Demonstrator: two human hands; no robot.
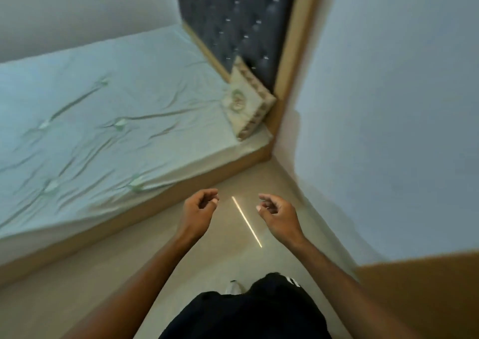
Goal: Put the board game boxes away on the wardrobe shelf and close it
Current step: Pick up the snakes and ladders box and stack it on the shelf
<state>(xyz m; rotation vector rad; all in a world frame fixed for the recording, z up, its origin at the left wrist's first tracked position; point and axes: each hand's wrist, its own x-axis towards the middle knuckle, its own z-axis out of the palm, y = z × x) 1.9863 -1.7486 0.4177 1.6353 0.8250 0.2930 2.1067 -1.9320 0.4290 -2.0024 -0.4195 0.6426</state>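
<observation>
A bed (103,110) with a wrinkled pale sheet fills the left, its long side running diagonally toward a dark tufted headboard (241,20). A patterned cushion (246,100) leans upright against the headboard. The left hand (198,211) hangs over the floor (103,274), fingers loosely curled and holding nothing. A thin bright streak (246,221) lies on the floor between the hands. The right hand (278,214) is likewise loose and empty. At the far right is a brown panel (420,292), cut off by the edge and blurred; whether it is the wardrobe cannot be told. No game box is in view.
</observation>
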